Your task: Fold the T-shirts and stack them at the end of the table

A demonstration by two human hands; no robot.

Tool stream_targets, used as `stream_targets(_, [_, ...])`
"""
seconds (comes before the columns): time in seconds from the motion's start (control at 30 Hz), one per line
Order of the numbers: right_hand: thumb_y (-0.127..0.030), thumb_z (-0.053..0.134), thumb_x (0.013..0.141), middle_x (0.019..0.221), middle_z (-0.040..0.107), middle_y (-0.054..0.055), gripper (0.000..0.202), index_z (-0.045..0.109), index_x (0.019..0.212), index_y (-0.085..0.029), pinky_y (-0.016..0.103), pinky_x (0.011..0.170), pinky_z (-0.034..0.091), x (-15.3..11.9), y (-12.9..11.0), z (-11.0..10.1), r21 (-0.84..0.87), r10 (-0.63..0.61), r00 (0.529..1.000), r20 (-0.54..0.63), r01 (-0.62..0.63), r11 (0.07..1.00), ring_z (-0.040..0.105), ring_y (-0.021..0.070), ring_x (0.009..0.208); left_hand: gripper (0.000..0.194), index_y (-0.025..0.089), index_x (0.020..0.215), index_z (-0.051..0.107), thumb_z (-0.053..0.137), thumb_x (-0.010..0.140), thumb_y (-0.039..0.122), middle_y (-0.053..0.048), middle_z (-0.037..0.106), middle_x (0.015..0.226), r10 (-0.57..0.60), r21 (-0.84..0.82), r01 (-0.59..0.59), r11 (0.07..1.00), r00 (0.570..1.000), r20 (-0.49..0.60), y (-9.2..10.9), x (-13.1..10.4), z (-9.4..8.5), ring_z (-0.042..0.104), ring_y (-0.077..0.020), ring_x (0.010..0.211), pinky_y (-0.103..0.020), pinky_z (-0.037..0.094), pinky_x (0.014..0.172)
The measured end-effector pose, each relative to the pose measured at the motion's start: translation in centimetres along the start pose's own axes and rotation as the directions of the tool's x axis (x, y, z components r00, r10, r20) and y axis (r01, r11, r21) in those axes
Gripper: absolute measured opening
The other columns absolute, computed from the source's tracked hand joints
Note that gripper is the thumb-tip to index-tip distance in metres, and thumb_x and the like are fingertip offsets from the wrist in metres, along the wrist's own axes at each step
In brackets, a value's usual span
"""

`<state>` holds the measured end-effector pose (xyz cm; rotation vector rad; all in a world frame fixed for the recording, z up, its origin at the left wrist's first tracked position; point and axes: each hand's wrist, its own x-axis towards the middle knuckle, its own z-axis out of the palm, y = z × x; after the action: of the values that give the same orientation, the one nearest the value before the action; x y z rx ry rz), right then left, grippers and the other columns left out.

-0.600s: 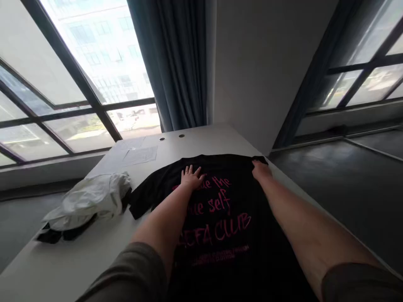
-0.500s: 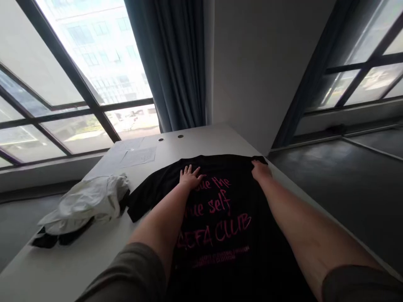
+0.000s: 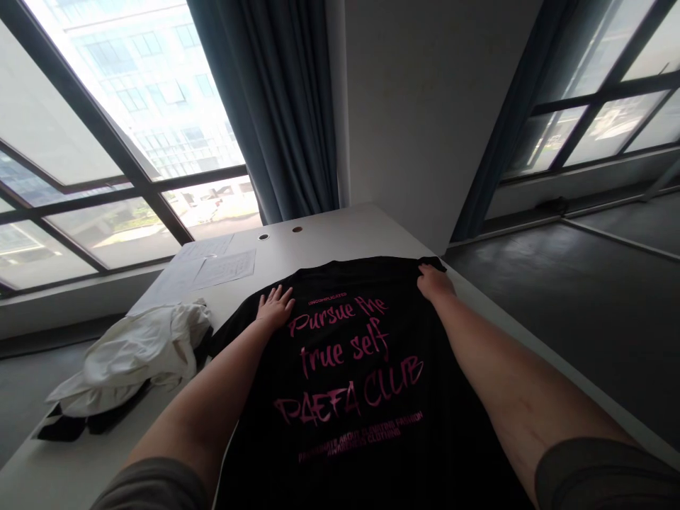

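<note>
A black T-shirt (image 3: 340, 382) with pink lettering lies spread over the white table, its printed side up. My left hand (image 3: 275, 307) rests flat on the shirt's upper left, fingers spread, beside the top line of print. At the upper right, the fingers of my right hand (image 3: 435, 283) are closed on the shirt's cloth near the shoulder and the table's right edge. The left sleeve is partly hidden behind my left forearm. The lower part of the shirt runs out of view at the bottom.
On the left of the table (image 3: 350, 230) lies a crumpled white garment (image 3: 141, 354) with black parts. Printed paper sheets (image 3: 226, 269) lie behind it. Two round holes are cut in the tabletop near the far edge. Beyond stand a blue curtain (image 3: 287, 106), windows and a pillar (image 3: 409, 120).
My left hand has slid left across the shirt, uncovering the start of the pink lettering. My right hand keeps hold of the upper right cloth. The view has shifted slightly.
</note>
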<state>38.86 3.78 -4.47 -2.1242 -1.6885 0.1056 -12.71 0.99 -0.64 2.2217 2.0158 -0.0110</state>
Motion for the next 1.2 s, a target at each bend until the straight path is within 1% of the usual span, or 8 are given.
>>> stream_targets(0.1, [-0.014,0.045,0.090,0.155,0.053,0.012,0.057,0.062,0.143,-0.011,0.041,0.122,0.034,0.0,0.1,0.1,-0.005,0.007,1.000,-0.007,-0.007,1.000,0.044,0.0272,0.147,0.066,0.033,0.166,0.022,0.022,0.104,0.057,-0.004,0.007,0.174,-0.043,0.024,0.043,0.999,0.999,0.018,-1.4,0.3,0.1,0.007,-0.0272,0.161,-0.060,0.009,0.126])
stream_targets(0.4, [-0.011,0.045,0.088,0.146,0.061,0.015,0.054,0.066,0.137,-0.009,0.041,0.118,0.040,-0.1,0.4,0.0,0.014,0.023,0.990,-0.142,-0.021,1.000,0.052,0.0273,0.140,0.079,0.026,0.167,0.017,0.021,0.100,0.065,-0.008,0.005,0.174,-0.088,0.021,0.087,0.996,0.995,0.053,0.5,5.8,0.0,0.005,-0.0329,0.160,-0.065,0.011,0.125])
stream_targets(0.53, [-0.011,0.046,0.087,0.131,0.070,0.017,0.047,0.073,0.126,-0.010,0.040,0.110,0.046,-0.4,0.5,-0.5,0.022,0.068,0.961,-0.268,-0.065,0.998,0.063,0.0287,0.125,0.080,0.026,0.167,0.016,0.021,0.099,0.067,-0.007,0.005,0.174,-0.090,0.021,0.089,0.996,0.995,0.051,0.8,7.4,-0.2,0.004,-0.0334,0.160,-0.065,0.010,0.124])
stream_targets(0.63, [-0.012,0.048,0.086,0.122,0.073,0.017,0.043,0.076,0.119,-0.010,0.040,0.100,0.051,-0.9,0.6,-0.9,0.005,0.108,0.949,-0.296,-0.111,0.994,0.068,0.0300,0.112,0.081,0.026,0.167,0.017,0.021,0.098,0.067,-0.006,0.004,0.174,-0.087,0.019,0.086,0.996,0.995,0.054,1.0,8.1,-0.4,0.004,-0.0326,0.160,-0.064,0.010,0.125])
stream_targets(0.8, [-0.009,0.049,0.084,0.123,0.072,0.017,0.044,0.075,0.120,-0.010,0.037,0.096,0.051,-2.3,1.0,-1.8,-0.044,0.178,0.949,-0.261,-0.196,0.980,0.067,0.0299,0.111,0.081,0.026,0.168,0.016,0.018,0.098,0.068,-0.006,0.003,0.174,-0.094,0.009,0.093,0.996,0.995,0.031,1.2,8.2,-0.3,0.003,-0.0308,0.161,-0.063,0.008,0.126])
stream_targets(0.93, [-0.012,0.050,0.087,0.126,0.070,0.019,0.045,0.073,0.125,-0.012,0.038,0.091,0.050,-4.0,1.1,-2.6,-0.117,0.261,0.946,-0.193,-0.287,0.951,0.067,0.0306,0.109,0.078,0.029,0.166,0.021,0.019,0.098,0.066,-0.003,0.008,0.174,-0.072,-0.005,0.072,0.997,0.996,-0.049,1.1,7.5,0.1,0.007,-0.0288,0.161,-0.059,0.009,0.127])
stream_targets(1.07, [-0.017,0.048,0.089,0.125,0.070,0.020,0.040,0.076,0.118,-0.017,0.055,0.104,0.040,-5.5,1.2,-3.5,-0.170,0.295,0.934,-0.204,-0.330,0.928,0.062,0.0348,0.113,0.070,0.030,0.163,0.032,0.022,0.100,0.057,-0.003,0.019,0.173,-0.099,-0.021,0.097,0.995,0.986,-0.137,1.4,6.4,0.3,0.015,-0.0269,0.160,-0.055,0.014,0.127])
stream_targets(1.2, [-0.019,0.046,0.090,0.128,0.067,0.022,0.040,0.076,0.115,-0.017,0.070,0.108,0.028,-5.0,-0.3,-5.1,-0.267,0.280,0.935,-0.216,-0.332,0.905,0.054,0.0395,0.124,0.066,0.022,0.159,0.042,0.024,0.100,0.046,-0.009,0.029,0.170,-0.187,-0.018,0.187,0.982,0.960,-0.208,2.4,5.2,0.1,0.025,-0.0298,0.156,-0.056,0.018,0.125])
